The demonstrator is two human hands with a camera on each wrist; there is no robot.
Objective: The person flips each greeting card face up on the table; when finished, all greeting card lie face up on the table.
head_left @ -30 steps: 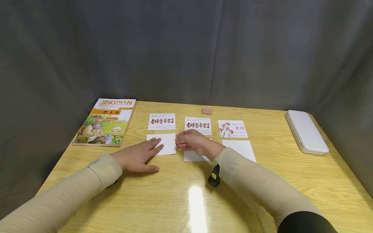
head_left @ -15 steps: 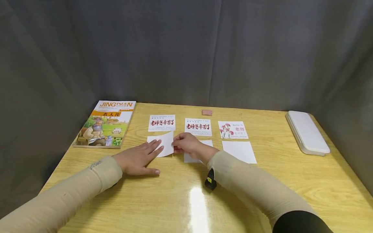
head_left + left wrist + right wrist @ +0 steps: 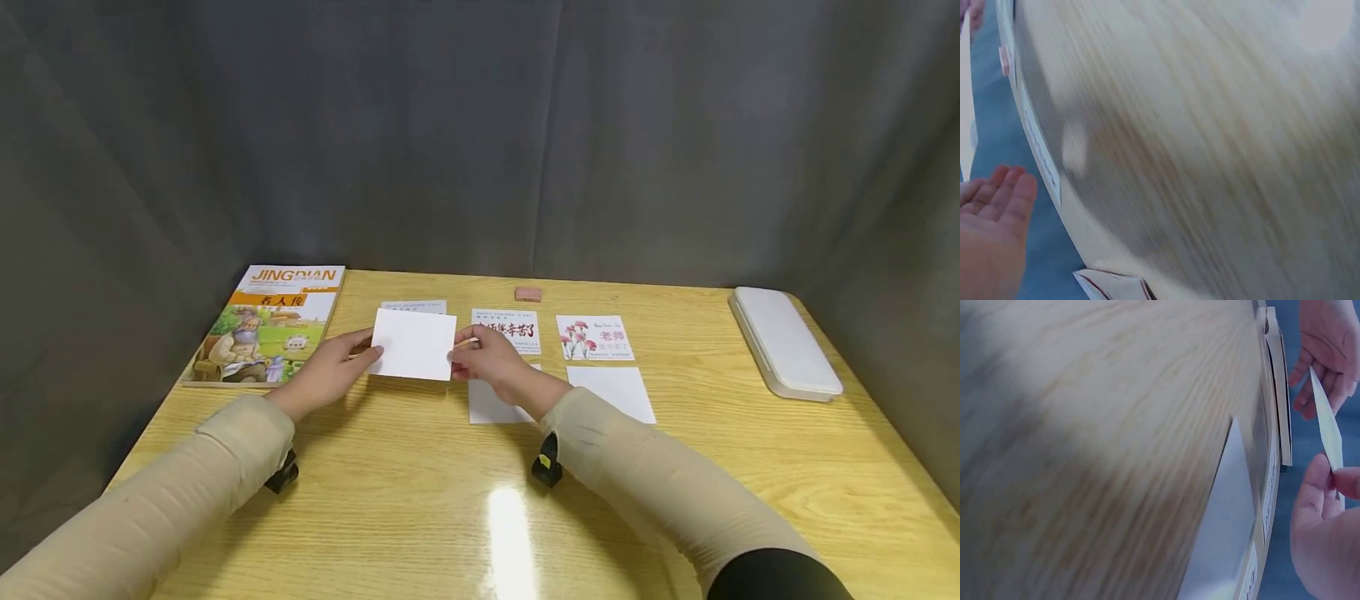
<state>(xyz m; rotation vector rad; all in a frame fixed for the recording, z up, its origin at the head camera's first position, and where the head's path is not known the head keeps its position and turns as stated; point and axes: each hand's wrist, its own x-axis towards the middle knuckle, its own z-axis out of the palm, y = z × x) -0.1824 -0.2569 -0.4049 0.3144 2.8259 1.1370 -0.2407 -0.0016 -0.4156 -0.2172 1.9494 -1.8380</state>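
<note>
— Wooden tabletop [image 3: 420, 517] is seen first; what is spread on it beyond the fingers?

— Off to the left of the left hand [image 3: 324, 377] a picture book [image 3: 264, 323] is laid flat. Far to the right of the right hand [image 3: 487, 360] a white case [image 3: 783, 340] is set near the table edge. Beyond the fingertips a row of printed cards is laid out: one with red lettering [image 3: 507, 330], one with flowers [image 3: 595, 337], and a third [image 3: 413, 307] mostly hidden behind what is held. Two blank white cards [image 3: 611, 390] are laid nearer, one partly covered by the right wrist. A small pink eraser [image 3: 528, 293] is seen farthest back.

— And what is held?

— A blank white card [image 3: 414, 343] is lifted clear of the table, between both hands. Its long axis is run left to right, from one hand to the other. The right edge is pinched by the right thumb and fingers; in the right wrist view the card [image 3: 1325, 422] is seen edge-on in that pinch. The left edge is met by the left fingers [image 3: 358, 353], loosely curled; whether it is truly gripped there cannot be told.

— Which hand is nearer it?

— Both are at it, one at either short edge.
</note>
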